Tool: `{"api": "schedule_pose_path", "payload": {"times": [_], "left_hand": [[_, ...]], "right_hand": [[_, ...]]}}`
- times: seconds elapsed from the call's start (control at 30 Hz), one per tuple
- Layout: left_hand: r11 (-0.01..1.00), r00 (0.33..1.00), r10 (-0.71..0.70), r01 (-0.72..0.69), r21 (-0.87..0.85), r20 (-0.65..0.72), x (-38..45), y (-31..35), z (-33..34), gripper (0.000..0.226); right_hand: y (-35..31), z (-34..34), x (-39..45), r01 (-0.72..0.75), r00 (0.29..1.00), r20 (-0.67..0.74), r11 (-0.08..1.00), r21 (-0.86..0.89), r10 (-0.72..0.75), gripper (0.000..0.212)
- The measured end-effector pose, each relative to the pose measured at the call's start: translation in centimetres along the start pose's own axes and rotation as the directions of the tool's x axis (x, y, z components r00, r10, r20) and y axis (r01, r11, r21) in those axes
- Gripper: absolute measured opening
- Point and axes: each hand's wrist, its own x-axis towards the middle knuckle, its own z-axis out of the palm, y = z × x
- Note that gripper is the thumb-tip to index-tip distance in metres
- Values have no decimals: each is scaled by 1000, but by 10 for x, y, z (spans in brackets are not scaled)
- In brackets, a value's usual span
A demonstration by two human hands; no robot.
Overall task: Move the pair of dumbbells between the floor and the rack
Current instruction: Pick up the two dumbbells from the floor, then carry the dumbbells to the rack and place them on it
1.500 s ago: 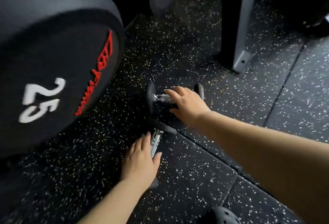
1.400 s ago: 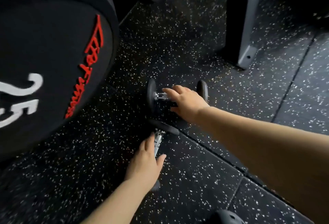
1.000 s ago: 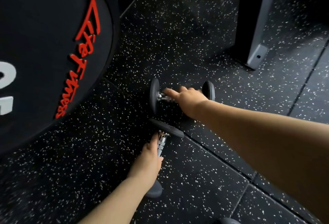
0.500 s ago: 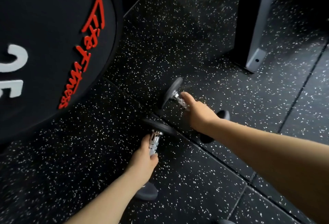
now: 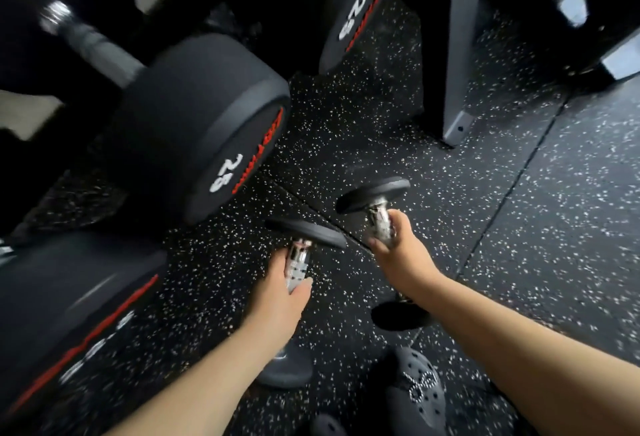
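Note:
Two small black dumbbells with chrome handles are lifted off the speckled floor. My left hand (image 5: 280,297) is closed around the handle of the left dumbbell (image 5: 304,233), whose near head shows below my wrist. My right hand (image 5: 398,252) grips the handle of the right dumbbell (image 5: 372,193), held a little higher and farther. Both dumbbells point away from me. The rack (image 5: 459,37) stands behind, with heavy dumbbells on it.
A large black dumbbell marked 25 (image 5: 204,124) sits at left, another big head (image 5: 69,314) below it and one more (image 5: 356,10) farther back. A grey rack leg foot (image 5: 457,127) meets the black speckled floor (image 5: 554,210). A dark clog (image 5: 415,390) is at the bottom.
Both hands have closed on the handles and raised the two small dumbbells off the floor. The right one turned from crosswise to pointing away. The view pulled back and up.

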Motion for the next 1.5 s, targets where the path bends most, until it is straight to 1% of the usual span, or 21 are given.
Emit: {"api": "schedule_pose_path", "payload": {"times": [0.2,0.3,0.37,0.47,0.57,0.63,0.73,0.83,0.97,1.07,1.23,1.37,1.5], "left_hand": [[998,999,33,-33,-52,0,-87,46,-47,56],[996,999,49,-49,-76,-3,-132,68,-78,59],[994,998,64,-66,-88,-30,-161,80,-99,59],[989,994,89,-96,-114,-58,-200,95,-132,57],[982,987,119,-132,-132,-105,-230,104,-166,56],[977,983,127,-147,-151,-135,-248,106,-189,58],[960,977,117,-157,-233,-176,-274,105,-225,57],[945,970,83,-150,-291,-230,-300,100,-262,53],[932,952,35,-142,-334,-305,-330,90,-305,58],[924,931,1,-140,-354,-365,-348,84,-332,54],[906,900,-64,-129,-404,-430,-368,70,-358,53],[877,874,-109,-141,-459,-474,-380,59,-368,49],[840,849,-152,-159,-519,-507,-398,49,-374,44]], "right_hand": [[-87,-48,-88,17,1000,20,1000,14,-18,34],[-134,-75,-130,-9,1000,20,997,79,8,35],[-163,-89,-156,-12,1000,5,994,108,11,33],[-205,-104,-189,5,1000,-27,992,128,-1,37],[-245,-111,-217,26,999,-27,992,127,-23,40],[-270,-111,-235,47,999,-13,991,124,-45,39],[-307,-107,-263,94,995,12,992,84,-95,37],[-342,-99,-291,140,988,58,989,45,-143,36],[-384,-84,-321,181,975,128,983,26,-183,40],[-413,-73,-339,206,963,177,978,6,-204,43],[-445,-54,-352,238,940,257,971,-18,-225,55],[-465,-39,-354,219,920,336,976,-18,-200,58],[-482,-24,-361,258,887,408,965,-51,-215,58]]}}
